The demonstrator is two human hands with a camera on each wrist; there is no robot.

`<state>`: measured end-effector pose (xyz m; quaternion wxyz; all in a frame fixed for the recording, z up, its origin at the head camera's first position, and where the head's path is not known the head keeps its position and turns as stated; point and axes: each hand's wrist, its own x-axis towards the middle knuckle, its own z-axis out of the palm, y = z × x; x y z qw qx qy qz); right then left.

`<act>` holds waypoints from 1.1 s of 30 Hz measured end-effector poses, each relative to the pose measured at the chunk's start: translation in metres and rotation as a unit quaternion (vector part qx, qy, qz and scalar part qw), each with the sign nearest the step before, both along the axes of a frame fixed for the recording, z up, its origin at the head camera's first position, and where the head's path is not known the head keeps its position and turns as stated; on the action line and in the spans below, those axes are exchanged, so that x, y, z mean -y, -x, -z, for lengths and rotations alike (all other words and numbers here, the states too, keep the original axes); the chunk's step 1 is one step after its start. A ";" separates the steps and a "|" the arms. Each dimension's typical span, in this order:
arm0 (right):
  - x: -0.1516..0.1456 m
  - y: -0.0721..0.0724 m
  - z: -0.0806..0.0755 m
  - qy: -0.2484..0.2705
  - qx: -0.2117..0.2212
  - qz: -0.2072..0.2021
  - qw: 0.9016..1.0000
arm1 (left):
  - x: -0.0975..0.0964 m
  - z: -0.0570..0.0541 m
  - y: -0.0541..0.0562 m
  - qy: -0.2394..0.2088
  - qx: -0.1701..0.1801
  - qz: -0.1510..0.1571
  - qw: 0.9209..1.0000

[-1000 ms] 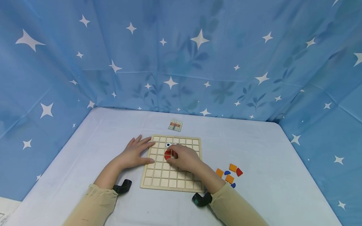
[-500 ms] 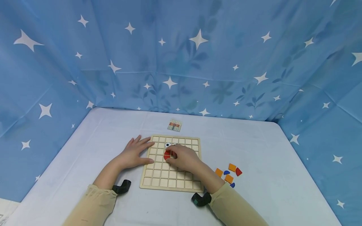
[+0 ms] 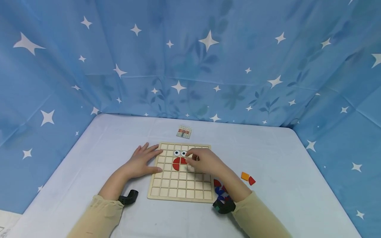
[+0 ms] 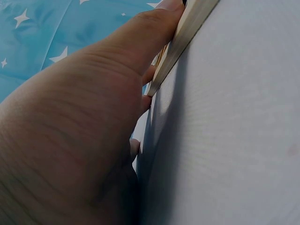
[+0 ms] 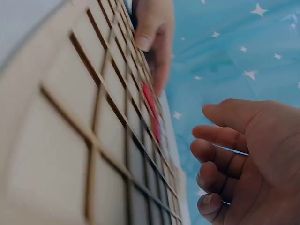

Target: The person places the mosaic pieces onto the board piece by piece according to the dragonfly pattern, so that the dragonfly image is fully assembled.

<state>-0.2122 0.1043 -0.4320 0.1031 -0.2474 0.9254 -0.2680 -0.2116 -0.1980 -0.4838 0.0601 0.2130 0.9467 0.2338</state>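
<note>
A wooden grid board lies on the white table. In its cells are two eye pieces, a left one and a right one. Below them sit red quarter-circle pieces, which show as a red patch in the right wrist view. My left hand rests with spread fingers on the board's left edge; its thumb touches the wooden rim in the left wrist view. My right hand hovers over the board, beside the red pieces. Its fingers are loosely bent, with nothing between them.
A small pattern card lies behind the board. Right of the board are an orange square, a red quarter piece and several red and blue pieces, partly hidden by my right forearm. A starry blue curtain surrounds the table.
My right hand has let go of the red piece and moved up and right, uncovering the red pieces and right eye. Its forearm now covers some orange pieces. The left hand stays put.
</note>
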 end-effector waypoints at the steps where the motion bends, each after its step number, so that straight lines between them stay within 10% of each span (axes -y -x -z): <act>1: -0.006 0.000 -0.004 0.000 0.002 0.005 1.000 | 0.000 0.000 0.000 0.000 0.000 -0.001 1.000; 11: -0.090 -0.008 -0.017 -0.018 0.002 0.068 0.998 | 0.001 0.002 0.000 -0.004 -0.004 0.000 1.000; 33: -0.229 -0.026 0.019 -0.023 0.060 0.079 0.995 | 0.001 0.002 0.000 0.001 -0.001 0.001 1.000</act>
